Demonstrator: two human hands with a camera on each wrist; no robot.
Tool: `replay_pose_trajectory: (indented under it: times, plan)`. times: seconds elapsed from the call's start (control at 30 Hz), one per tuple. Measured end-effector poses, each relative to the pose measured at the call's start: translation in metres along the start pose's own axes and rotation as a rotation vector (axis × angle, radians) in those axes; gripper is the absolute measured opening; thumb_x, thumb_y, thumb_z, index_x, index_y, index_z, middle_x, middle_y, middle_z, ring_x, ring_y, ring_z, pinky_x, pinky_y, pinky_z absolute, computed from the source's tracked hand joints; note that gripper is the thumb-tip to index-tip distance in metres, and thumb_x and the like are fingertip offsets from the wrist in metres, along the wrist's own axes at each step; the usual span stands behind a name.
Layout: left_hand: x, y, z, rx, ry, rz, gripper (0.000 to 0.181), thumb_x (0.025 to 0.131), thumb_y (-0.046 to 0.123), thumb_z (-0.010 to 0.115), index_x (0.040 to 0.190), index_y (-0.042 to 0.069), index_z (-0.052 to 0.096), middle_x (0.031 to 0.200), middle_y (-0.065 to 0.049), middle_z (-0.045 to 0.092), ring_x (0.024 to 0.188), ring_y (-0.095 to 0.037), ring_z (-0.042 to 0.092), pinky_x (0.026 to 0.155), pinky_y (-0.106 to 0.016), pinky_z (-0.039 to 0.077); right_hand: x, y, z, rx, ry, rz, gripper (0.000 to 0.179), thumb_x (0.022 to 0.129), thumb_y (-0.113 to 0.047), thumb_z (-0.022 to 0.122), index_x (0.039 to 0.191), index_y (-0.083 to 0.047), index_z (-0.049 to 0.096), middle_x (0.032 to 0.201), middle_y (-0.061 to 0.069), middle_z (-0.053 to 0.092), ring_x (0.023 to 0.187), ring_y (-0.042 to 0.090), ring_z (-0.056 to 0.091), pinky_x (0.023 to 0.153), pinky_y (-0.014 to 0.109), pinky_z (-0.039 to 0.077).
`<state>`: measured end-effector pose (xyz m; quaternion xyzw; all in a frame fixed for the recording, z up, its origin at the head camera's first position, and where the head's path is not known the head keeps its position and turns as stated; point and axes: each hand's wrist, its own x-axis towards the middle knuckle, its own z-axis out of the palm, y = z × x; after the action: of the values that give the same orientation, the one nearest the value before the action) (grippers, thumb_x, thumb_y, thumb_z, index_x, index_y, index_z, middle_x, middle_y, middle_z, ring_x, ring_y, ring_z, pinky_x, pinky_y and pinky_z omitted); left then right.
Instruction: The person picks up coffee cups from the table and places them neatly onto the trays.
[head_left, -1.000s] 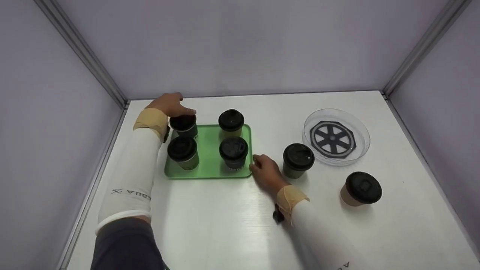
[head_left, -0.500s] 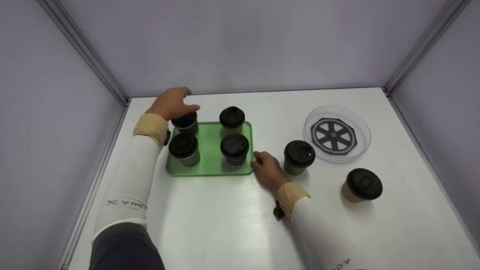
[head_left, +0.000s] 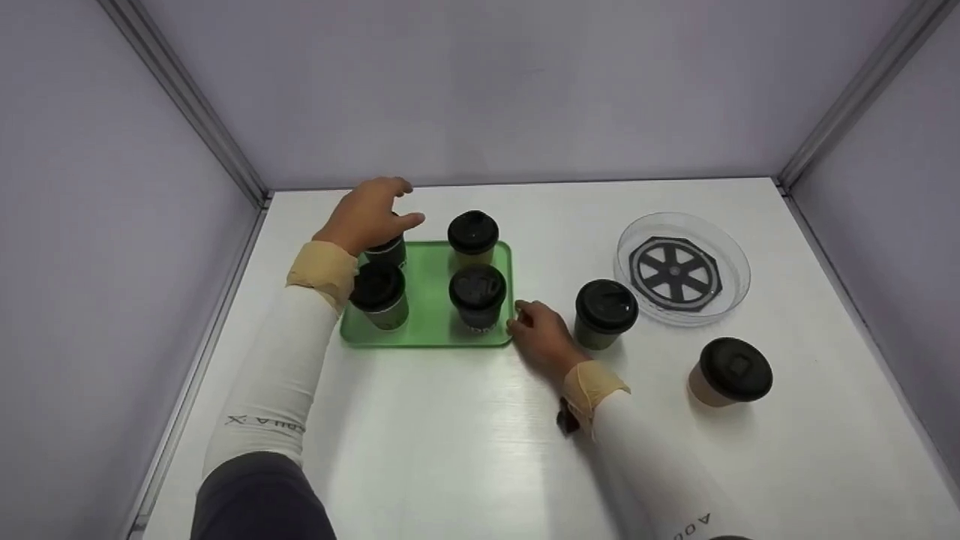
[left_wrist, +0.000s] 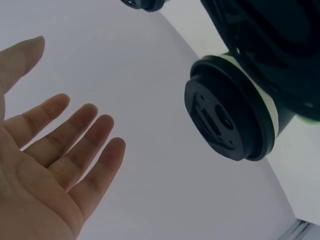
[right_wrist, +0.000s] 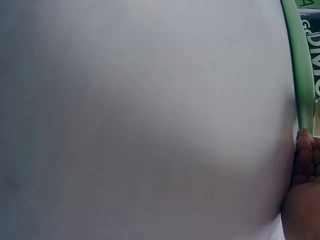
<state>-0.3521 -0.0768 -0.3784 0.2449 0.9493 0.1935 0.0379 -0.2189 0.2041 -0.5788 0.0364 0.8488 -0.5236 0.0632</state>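
My left hand (head_left: 369, 214) is spread open above the back-left lidded coffee cup (head_left: 388, 253), partly hiding it. In the left wrist view its fingers (left_wrist: 85, 145) are extended with nothing between them, apart from a black-lidded cup (left_wrist: 225, 110). Four-sided and green, the tray (head_left: 427, 300) bears that cup plus a front-left cup (head_left: 380, 294), a back-right cup (head_left: 473, 236) and a front-right cup (head_left: 478, 296), all upright. At the tray's right edge my right hand (head_left: 546, 337) pinches the rim with curled fingers; the right wrist view shows them against the green rim (right_wrist: 302, 75).
Right of my right hand stands a lidded cup (head_left: 606, 311), with a brown cup (head_left: 731, 371) farther right. Behind them lies a clear round dish (head_left: 739, 274) over a black wheel-like pattern (head_left: 675, 272). Pale walls (head_left: 480, 90) enclose the white table (head_left: 450, 435) at the back and sides.
My left hand has come up off the back-left cup and shifted right, its fingers spreading. My right hand stays at the tray's edge. The cups hold their places on the tray.
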Motion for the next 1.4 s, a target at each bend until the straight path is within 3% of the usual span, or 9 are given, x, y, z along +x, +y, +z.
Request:
replay_pose_trajectory:
  times: [0.27, 0.43, 0.53, 0.8, 1.03, 1.13, 1.27, 1.4]
  plan:
    - [-0.001, 0.017, 0.015, -0.014, 0.002, 0.066, 0.057, 0.094, 0.044, 0.062, 0.138, 0.008, 0.053, 0.136, -0.009, 0.054, 0.120, -0.027, 0.052, 0.099, -0.044, 0.041, 0.001, 0.004, -0.016, -0.092, -0.028, -0.103, 0.050, 0.096, -0.018, 0.063, 0.138, 0.006, 0.049, 0.095, 0.005, 0.058, 0.088, 0.019, 0.053, 0.085, 0.036, 0.045]
    - [-0.005, 0.024, 0.022, -0.023, 0.001, 0.113, 0.055, 0.095, 0.042, 0.061, 0.137, 0.008, 0.054, 0.136, -0.008, 0.054, 0.118, -0.025, 0.054, 0.098, -0.041, 0.042, -0.008, 0.004, -0.021, -0.056, -0.066, -0.100, 0.053, 0.095, -0.015, 0.065, 0.138, 0.010, 0.046, 0.096, 0.005, 0.059, 0.091, 0.019, 0.054, 0.089, 0.036, 0.045]
    - [-0.009, 0.029, 0.023, -0.041, 0.009, 0.128, 0.055, 0.095, 0.042, 0.062, 0.137, 0.007, 0.054, 0.136, -0.009, 0.054, 0.117, -0.026, 0.054, 0.097, -0.041, 0.043, -0.015, 0.001, -0.023, -0.087, -0.084, -0.146, 0.054, 0.094, -0.016, 0.066, 0.138, 0.011, 0.047, 0.096, 0.004, 0.059, 0.091, 0.018, 0.053, 0.089, 0.037, 0.045]
    - [-0.022, 0.044, 0.031, -0.079, 0.016, 0.170, 0.054, 0.095, 0.044, 0.061, 0.136, 0.010, 0.055, 0.136, -0.006, 0.055, 0.119, -0.024, 0.053, 0.097, -0.038, 0.043, -0.039, -0.021, -0.033, -0.163, -0.089, -0.369, 0.043, 0.094, -0.014, 0.067, 0.131, 0.005, 0.057, 0.100, 0.009, 0.059, 0.092, 0.021, 0.057, 0.085, 0.040, 0.048]
    - [-0.034, 0.057, 0.035, -0.126, 0.063, 0.249, 0.052, 0.094, 0.041, 0.063, 0.134, 0.008, 0.057, 0.129, -0.009, 0.059, 0.117, -0.023, 0.055, 0.097, -0.038, 0.043, -0.061, -0.043, -0.035, -0.154, -0.100, -0.461, 0.040, 0.098, -0.026, 0.062, 0.135, -0.010, 0.058, 0.107, 0.013, 0.060, 0.102, 0.026, 0.058, 0.089, 0.047, 0.048]
    - [-0.039, 0.062, 0.038, -0.153, 0.084, 0.260, 0.052, 0.094, 0.041, 0.064, 0.133, 0.008, 0.058, 0.127, -0.009, 0.060, 0.115, -0.023, 0.057, 0.096, -0.038, 0.045, -0.068, -0.051, -0.037, -0.155, -0.077, -0.507, 0.040, 0.098, -0.028, 0.061, 0.135, -0.013, 0.058, 0.106, 0.007, 0.061, 0.101, 0.025, 0.058, 0.087, 0.051, 0.048]
    - [-0.044, 0.068, 0.046, -0.226, 0.118, 0.260, 0.051, 0.094, 0.039, 0.064, 0.132, 0.006, 0.058, 0.128, -0.007, 0.059, 0.117, -0.020, 0.056, 0.098, -0.036, 0.043, -0.077, -0.058, -0.044, -0.180, -0.004, -0.575, 0.038, 0.097, -0.027, 0.063, 0.133, -0.014, 0.060, 0.102, -0.004, 0.061, 0.098, 0.017, 0.059, 0.084, 0.044, 0.050]
    - [-0.052, 0.074, 0.057, -0.282, 0.145, 0.263, 0.053, 0.095, 0.039, 0.064, 0.134, 0.005, 0.056, 0.130, -0.007, 0.059, 0.116, -0.018, 0.056, 0.097, -0.033, 0.044, -0.084, -0.060, -0.053, -0.163, 0.057, -0.646, 0.036, 0.095, -0.020, 0.066, 0.130, -0.011, 0.063, 0.099, -0.006, 0.062, 0.094, 0.017, 0.060, 0.083, 0.040, 0.051]
